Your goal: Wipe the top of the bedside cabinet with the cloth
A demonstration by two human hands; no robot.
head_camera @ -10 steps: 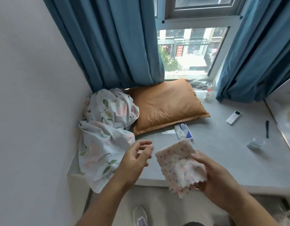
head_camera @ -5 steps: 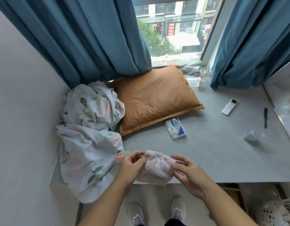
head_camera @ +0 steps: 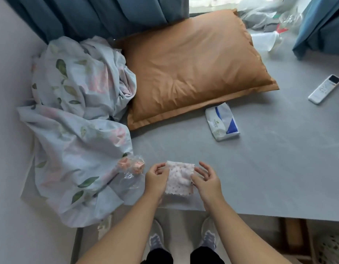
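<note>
Over the grey cabinet top [head_camera: 260,168], our left hand [head_camera: 155,181] and right hand [head_camera: 205,182] pinch the spotted cloth [head_camera: 179,180]; wiping could sweep the wrapped sweets [head_camera: 131,166] off the edge.

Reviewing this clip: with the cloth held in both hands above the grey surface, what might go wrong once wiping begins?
1. The tissue pack and remote lie loose on the grey top; a broad sweep may push them off.
2. The clear wrapper with pink items sits beside the left hand and may snag the cloth.
</note>
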